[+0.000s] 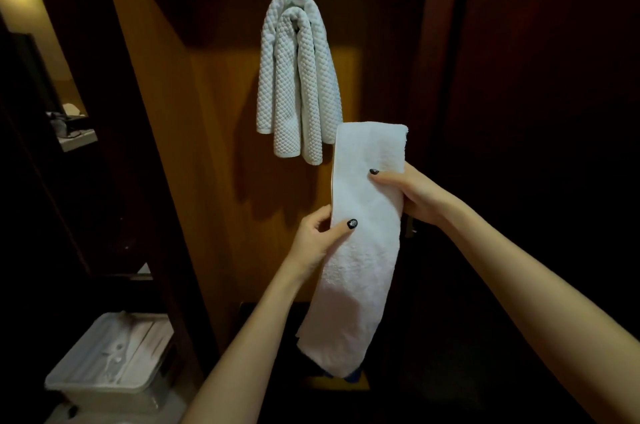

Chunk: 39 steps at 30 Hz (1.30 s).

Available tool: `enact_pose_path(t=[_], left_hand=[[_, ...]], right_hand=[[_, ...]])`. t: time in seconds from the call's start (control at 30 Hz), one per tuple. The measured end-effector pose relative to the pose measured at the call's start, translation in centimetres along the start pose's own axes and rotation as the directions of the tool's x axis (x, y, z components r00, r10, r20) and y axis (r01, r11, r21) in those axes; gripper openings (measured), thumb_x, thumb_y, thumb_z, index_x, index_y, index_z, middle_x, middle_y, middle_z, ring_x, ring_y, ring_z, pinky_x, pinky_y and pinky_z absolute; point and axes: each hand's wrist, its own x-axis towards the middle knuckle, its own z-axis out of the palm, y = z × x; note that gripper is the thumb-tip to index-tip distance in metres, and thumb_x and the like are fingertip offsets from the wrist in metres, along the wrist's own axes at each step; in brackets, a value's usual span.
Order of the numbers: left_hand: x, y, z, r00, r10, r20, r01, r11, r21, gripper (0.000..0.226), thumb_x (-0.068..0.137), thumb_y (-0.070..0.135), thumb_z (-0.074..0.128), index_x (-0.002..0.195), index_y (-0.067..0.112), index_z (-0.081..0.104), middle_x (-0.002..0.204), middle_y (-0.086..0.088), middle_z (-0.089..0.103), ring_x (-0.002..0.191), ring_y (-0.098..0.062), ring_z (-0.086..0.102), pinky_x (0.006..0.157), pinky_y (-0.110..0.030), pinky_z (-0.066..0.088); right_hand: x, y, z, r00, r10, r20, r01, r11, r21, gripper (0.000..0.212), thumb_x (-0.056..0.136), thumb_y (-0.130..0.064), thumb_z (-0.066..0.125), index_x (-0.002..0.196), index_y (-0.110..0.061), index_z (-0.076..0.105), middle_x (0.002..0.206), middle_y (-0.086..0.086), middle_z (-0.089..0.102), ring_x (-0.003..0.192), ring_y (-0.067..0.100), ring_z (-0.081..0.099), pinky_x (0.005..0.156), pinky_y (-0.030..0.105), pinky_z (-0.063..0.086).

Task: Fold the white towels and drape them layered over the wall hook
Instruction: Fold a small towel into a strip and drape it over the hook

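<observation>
Two white waffle-textured towels (298,77) hang layered over a wall hook, which they hide, on the wooden panel ahead. Below and right of them I hold a smooth white towel (363,236) folded into a long narrow strip that hangs almost upright. My left hand (320,238) pinches its left edge near the middle, thumb on the front. My right hand (412,193) grips its right edge higher up, thumb across the front. The strip's top end stands just beside the hanging towels' lower ends.
An orange-brown wooden wall panel (214,181) holds the hook. Dark wooden doors or panels (536,111) flank it on the right. A clear plastic lidded box (110,357) sits on the floor at lower left. A dim shelf with items (72,129) lies at far left.
</observation>
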Motion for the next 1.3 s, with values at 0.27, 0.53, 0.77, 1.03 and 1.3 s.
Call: enact_pose_path(t=[0.27, 0.53, 0.77, 1.03, 1.3], left_hand=[[0.1, -1.2, 0.0, 0.997, -0.031, -0.073, 0.036, 0.997, 0.074, 0.048, 0.078, 0.029, 0.076, 0.091, -0.012, 0.055, 0.089, -0.015, 0.058, 0.084, -0.025, 0.053, 0.076, -0.042, 0.041], [-0.8, -2.1, 0.8, 0.995, -0.042, -0.09, 0.064, 0.965, 0.254, 0.038, 0.07, 0.026, 0.081, 0.094, 0.026, 0.052, 0.101, -0.018, 0.063, 0.094, -0.028, 0.063, 0.086, -0.045, 0.051], [-0.5, -3.2, 1.7, 0.974, 0.039, -0.222, 0.039, 0.941, 0.336, 0.04, 0.078, 0.021, 0.08, 0.096, 0.033, 0.047, 0.101, -0.009, 0.058, 0.094, -0.024, 0.058, 0.08, -0.035, 0.052], [-3.2, -7.3, 4.5, 0.898, 0.152, -0.413, -0.008, 0.944, 0.33, 0.028, 0.086, 0.018, 0.072, 0.11, 0.026, 0.059, 0.112, 0.012, 0.051, 0.098, 0.001, 0.054, 0.079, -0.011, 0.047], [-2.4, -8.2, 5.4, 0.961, 0.057, -0.271, 0.038, 0.942, 0.334, 0.025, 0.088, 0.015, 0.071, 0.076, 0.002, 0.052, 0.07, -0.004, 0.044, 0.064, -0.011, 0.037, 0.058, -0.023, 0.029]], right_hand=[[-0.3, 0.4, -0.7, 0.999, -0.005, -0.036, 0.007, 0.999, 0.052, 0.043, 0.089, -0.012, 0.063, 0.13, -0.017, 0.053, 0.116, 0.003, 0.071, 0.108, 0.022, 0.067, 0.08, 0.032, 0.057], [-0.5, 0.8, -2.1, 0.987, 0.043, -0.156, -0.021, 0.99, 0.139, 0.038, 0.088, -0.017, 0.064, 0.125, -0.021, 0.056, 0.106, 0.0, 0.074, 0.098, 0.019, 0.072, 0.071, 0.034, 0.059], [-1.2, -0.1, -2.9, 0.953, 0.16, -0.258, -0.053, 0.925, 0.377, 0.04, 0.089, -0.016, 0.062, 0.128, -0.009, 0.057, 0.107, 0.006, 0.074, 0.099, 0.021, 0.072, 0.073, 0.034, 0.06], [-1.4, -1.5, -2.0, 0.916, 0.162, -0.367, 0.017, 0.898, 0.44, 0.043, 0.096, -0.013, 0.057, 0.138, -0.006, 0.05, 0.122, 0.011, 0.067, 0.106, 0.024, 0.068, 0.075, 0.037, 0.06], [-1.8, -1.4, -2.0, 0.904, 0.18, -0.387, -0.026, 0.928, 0.37, 0.043, 0.097, -0.014, 0.057, 0.138, -0.007, 0.05, 0.125, 0.011, 0.066, 0.107, 0.024, 0.068, 0.074, 0.036, 0.06]])
